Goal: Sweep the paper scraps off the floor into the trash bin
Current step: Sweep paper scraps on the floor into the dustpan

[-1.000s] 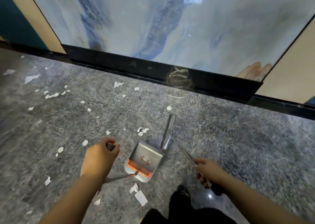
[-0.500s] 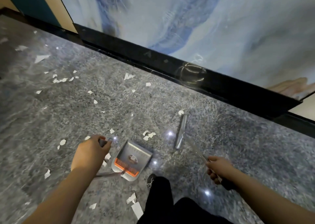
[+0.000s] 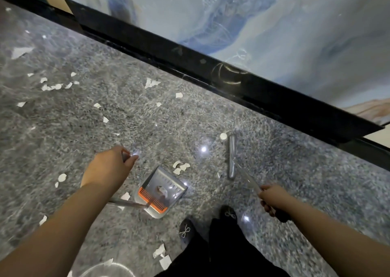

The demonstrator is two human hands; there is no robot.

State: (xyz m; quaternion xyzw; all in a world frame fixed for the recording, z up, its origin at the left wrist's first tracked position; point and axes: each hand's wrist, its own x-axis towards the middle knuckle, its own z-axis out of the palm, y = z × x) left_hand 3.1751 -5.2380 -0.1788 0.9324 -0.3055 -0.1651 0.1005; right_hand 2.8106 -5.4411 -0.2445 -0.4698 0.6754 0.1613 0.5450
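Many paper scraps on floor btwn dustpan, broom.

Dustpan handle top hidden inside left hand. Broom handle motion-blurred, upper end lost in right hand. Small object in dustpan too blurred to identify. Pale curved rim cut by bottom edge, unidentifiable. Both forearms cropped.

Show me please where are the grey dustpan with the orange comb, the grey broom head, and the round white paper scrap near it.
Grey dustpan with orange comb (image 3: 163,189): head view, on the pan's inner floor.
Grey broom head (image 3: 232,156): head view, on the middle of the bar.
Round white paper scrap (image 3: 223,136): head view, on its centre.
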